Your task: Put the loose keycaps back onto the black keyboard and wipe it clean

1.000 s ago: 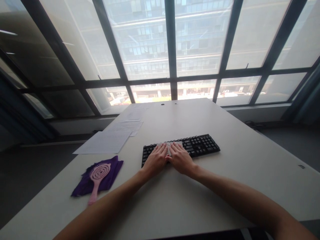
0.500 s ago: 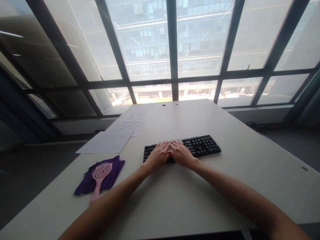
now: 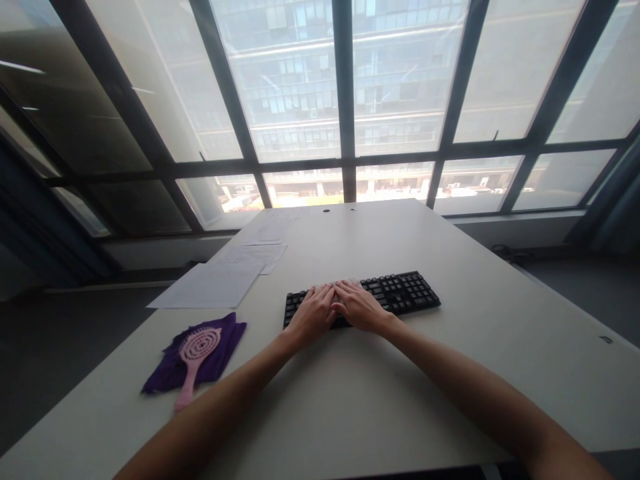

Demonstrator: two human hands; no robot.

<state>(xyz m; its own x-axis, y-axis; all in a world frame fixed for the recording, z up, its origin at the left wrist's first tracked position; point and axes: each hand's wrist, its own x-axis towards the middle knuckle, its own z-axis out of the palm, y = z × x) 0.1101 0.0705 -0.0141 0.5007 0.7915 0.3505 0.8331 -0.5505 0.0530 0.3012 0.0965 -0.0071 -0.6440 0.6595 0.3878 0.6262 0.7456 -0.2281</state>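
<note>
A black keyboard (image 3: pixel 403 293) lies on the white table, slightly askew. My left hand (image 3: pixel 315 310) rests palm down over its left half, fingers stretched out. Beside it, my right hand (image 3: pixel 359 307) is flat too, its fingers pointing forward and left, and the two hands touch near the thumbs. Under the fingertips of both hands is a thin whitish wipe or tissue (image 3: pixel 354 281); most of it is hidden. To the left of my left forearm, a pink hairbrush (image 3: pixel 201 343) lies on a folded purple cloth (image 3: pixel 227 343).
Several sheets of paper (image 3: pixel 207 287) lie along the table's left edge, beyond the brush. The white table (image 3: pixel 360 413) reaches far toward large windows (image 3: pixel 295 80) with dark frames. Curtains (image 3: pixel 40 220) hang at both sides.
Both hands stay flat on the keyboard and have shifted very slightly left with the whitish sheet. The whole view has moved a little; the brush and cloth have not been touched.
</note>
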